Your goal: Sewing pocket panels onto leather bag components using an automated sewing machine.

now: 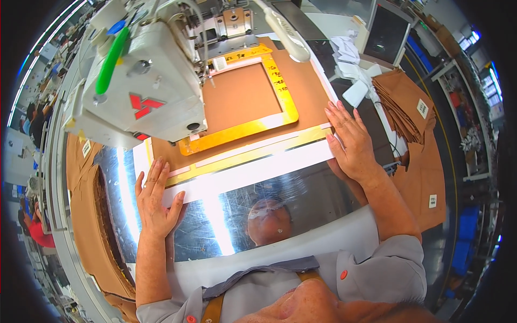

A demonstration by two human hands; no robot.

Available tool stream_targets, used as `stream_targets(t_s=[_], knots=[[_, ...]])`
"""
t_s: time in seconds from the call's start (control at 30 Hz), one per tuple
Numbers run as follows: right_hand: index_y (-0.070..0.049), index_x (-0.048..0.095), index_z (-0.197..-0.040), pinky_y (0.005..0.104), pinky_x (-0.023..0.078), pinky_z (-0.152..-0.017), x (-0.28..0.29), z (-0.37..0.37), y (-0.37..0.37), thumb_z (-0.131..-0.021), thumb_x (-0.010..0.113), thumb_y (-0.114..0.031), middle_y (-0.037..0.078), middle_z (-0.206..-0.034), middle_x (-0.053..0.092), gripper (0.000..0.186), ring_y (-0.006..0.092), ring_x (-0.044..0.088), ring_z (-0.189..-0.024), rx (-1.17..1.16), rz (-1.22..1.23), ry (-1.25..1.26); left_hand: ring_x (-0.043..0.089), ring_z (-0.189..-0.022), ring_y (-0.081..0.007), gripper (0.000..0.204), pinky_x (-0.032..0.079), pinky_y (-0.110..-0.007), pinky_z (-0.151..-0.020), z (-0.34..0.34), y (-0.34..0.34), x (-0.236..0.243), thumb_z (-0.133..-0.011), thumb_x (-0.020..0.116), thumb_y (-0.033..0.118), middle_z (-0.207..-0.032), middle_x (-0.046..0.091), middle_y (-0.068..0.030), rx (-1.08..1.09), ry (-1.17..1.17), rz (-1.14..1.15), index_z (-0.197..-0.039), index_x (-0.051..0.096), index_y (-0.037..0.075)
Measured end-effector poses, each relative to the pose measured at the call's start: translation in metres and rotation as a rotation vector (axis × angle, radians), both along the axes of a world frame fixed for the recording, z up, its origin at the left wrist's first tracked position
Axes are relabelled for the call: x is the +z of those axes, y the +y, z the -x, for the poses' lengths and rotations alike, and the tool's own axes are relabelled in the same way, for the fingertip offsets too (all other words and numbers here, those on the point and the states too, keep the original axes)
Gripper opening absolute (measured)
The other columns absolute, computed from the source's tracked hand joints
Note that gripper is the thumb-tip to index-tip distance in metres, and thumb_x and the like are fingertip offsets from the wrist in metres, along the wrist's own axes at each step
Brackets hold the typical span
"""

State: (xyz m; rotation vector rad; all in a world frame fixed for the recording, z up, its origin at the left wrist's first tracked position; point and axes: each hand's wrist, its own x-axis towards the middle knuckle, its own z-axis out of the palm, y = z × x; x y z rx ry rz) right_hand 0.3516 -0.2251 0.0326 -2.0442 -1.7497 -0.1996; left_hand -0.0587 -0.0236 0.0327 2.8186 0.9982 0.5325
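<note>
A brown fabric piece (309, 89) lies on a white template board (237, 183) under the head of a large sewing machine (145, 81). A yellow rectangular frame (242, 129) rests on the fabric, with brown cloth showing through its opening. My left hand (156, 204) is flat at the board's near left corner, its fingers stretched toward the fabric edge. Over on the right, my right hand (350, 140) lies with extended fingers on the board's right edge, beside the fabric. Yellow and pale strips (253, 148) run along the near edge between both hands.
Shiny metal table surface (280, 210) spreads before me. Brown fabric stacks lie at the left (89, 226) and the right (404, 102). White crumpled material (347, 56) sits beside a dark screen (385, 32). A green handle (112, 62) projects from the machine.
</note>
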Motion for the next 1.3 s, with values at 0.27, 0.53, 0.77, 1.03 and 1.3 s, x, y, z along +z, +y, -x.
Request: stream_targets(t_s=[0.27, 0.53, 0.77, 1.03, 1.3], knots=[[-0.001, 0.066, -0.131, 0.0578, 0.033, -0.117, -0.010, -0.003, -0.003, -0.095, 0.053, -0.014, 0.015, -0.137, 0.065, 0.040, 0.0305, 0.055, -0.136, -0.044, 0.012, -0.069, 0.052, -0.140, -0.0270, 0.057, 0.024, -0.051, -0.122, 0.001, 0.001, -0.001, -0.090, 0.065, 0.033, -0.145, 0.061, -0.0147, 0.040, 0.043, 0.029, -0.139, 0.062, 0.004], [-0.004, 0.064, -0.135, 0.0575, 0.034, -0.116, 0.001, -0.001, -0.001, -0.099, 0.054, -0.020, 0.015, -0.143, 0.061, 0.040, 0.0324, 0.052, -0.139, -0.020, -0.109, -0.062, 0.052, -0.141, -0.0266, 0.054, 0.024, -0.050, -0.122, 0.005, 0.006, -0.007, -0.091, 0.064, 0.034, -0.144, 0.061, -0.0143, 0.042, -0.010, 0.008, -0.138, 0.063, 0.006], [-0.006, 0.063, -0.136, 0.0582, 0.034, -0.116, -0.005, -0.004, 0.000, -0.103, 0.053, -0.023, 0.016, -0.145, 0.059, 0.039, 0.0340, 0.049, -0.142, 0.053, 0.055, -0.004, 0.055, -0.138, -0.0279, 0.055, 0.026, -0.052, -0.121, 0.001, 0.004, 0.000, -0.085, 0.066, 0.030, -0.141, 0.063, -0.0149, 0.007, -0.021, 0.033, -0.134, 0.066, 0.006], [-0.006, 0.069, -0.128, 0.0585, 0.035, -0.115, -0.011, -0.003, 0.003, -0.101, 0.057, -0.026, 0.017, -0.135, 0.066, 0.035, 0.0353, 0.055, -0.136, 0.018, -0.024, 0.040, 0.060, -0.132, -0.0242, 0.044, 0.030, -0.050, -0.119, 0.002, 0.008, -0.004, -0.081, 0.070, 0.020, -0.134, 0.068, -0.0123, 0.024, -0.097, 0.022, -0.122, 0.072, 0.005], [-0.005, 0.071, -0.124, 0.0553, 0.036, -0.115, -0.014, -0.003, 0.004, -0.097, 0.062, -0.028, 0.018, -0.131, 0.068, 0.036, 0.0338, 0.059, -0.132, 0.029, -0.062, -0.062, 0.063, -0.127, -0.0220, 0.037, 0.033, -0.050, -0.116, 0.001, 0.006, -0.009, -0.082, 0.070, 0.019, -0.130, 0.071, -0.0095, 0.010, -0.146, -0.065, -0.116, 0.074, 0.005]])
